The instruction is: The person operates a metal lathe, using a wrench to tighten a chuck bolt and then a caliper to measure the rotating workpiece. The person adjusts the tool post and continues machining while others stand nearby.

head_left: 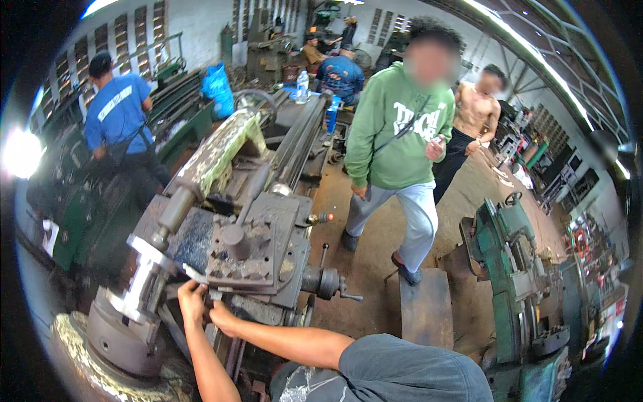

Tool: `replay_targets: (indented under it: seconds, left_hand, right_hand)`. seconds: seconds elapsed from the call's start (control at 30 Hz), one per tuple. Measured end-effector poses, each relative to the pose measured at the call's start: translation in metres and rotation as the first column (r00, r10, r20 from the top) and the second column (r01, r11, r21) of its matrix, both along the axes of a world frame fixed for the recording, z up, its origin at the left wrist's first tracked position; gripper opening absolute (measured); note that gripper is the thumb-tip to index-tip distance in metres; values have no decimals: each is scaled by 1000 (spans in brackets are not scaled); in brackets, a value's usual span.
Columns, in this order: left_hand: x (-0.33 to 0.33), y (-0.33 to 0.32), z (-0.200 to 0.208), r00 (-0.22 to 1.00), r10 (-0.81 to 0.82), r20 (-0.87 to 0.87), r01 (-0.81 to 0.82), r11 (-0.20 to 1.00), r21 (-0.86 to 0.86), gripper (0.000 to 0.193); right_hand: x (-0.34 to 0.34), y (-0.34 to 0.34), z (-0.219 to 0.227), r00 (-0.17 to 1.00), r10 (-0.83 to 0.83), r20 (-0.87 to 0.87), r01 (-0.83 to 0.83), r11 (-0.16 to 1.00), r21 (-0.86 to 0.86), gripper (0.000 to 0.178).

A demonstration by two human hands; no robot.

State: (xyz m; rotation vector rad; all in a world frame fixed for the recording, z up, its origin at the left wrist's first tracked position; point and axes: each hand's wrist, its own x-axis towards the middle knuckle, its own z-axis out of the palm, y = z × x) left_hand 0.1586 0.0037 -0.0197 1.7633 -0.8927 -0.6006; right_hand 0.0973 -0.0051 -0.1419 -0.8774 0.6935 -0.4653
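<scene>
My left hand (193,301) is at the front left corner of the lathe's tool post (234,244), fingers closed beside the pale cutting tool (194,273). What they grip is too small to make out. Just to its right, my right hand (223,319) is curled below a small bright metal block (215,295); its fingertips are partly hidden. A shiny flanged metal workpiece (147,283) sits between the lathe chuck (124,338) and the tailstock (175,213). The cutting tool's tip points toward the workpiece, close to its flange.
A crank handle (328,284) sticks out right of the carriage. Beside the lathe stands a person in a green hoodie (398,127), one foot by a wooden bench (426,308). A green machine (512,281) stands at right. Someone in a blue shirt (117,110) works at far left.
</scene>
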Motion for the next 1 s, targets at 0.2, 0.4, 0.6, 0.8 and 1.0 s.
replay_targets:
  seconds: [0.2, 0.4, 0.6, 0.8, 1.0]
  left_hand:
    - [-1, -3, -5, 966, -52, -253, 19, 991, -132, 17]
    - [-24, 38, 17, 898, 118, 424, -184, 976, 118, 36]
    - [-40, 50, 20, 885, 197, 421, -349, 879, 324, 32]
    - [-18, 51, -7, 925, 372, 75, -380, 904, 194, 30]
    - [-18, 52, -38, 908, 365, 204, -390, 916, 94, 38]
  right_hand:
    - [-9, -5, 15, 998, -38, -46, 24, 961, -275, 33]
    - [4, -5, 32, 994, -86, 68, 94, 987, -129, 18]
    - [-10, -12, 45, 999, 18, 26, -17, 999, -29, 25]
    - [-4, -11, 60, 911, -268, 312, 55, 831, 553, 22]
    - [-2, -18, 57, 908, -320, 272, 81, 768, 635, 28]
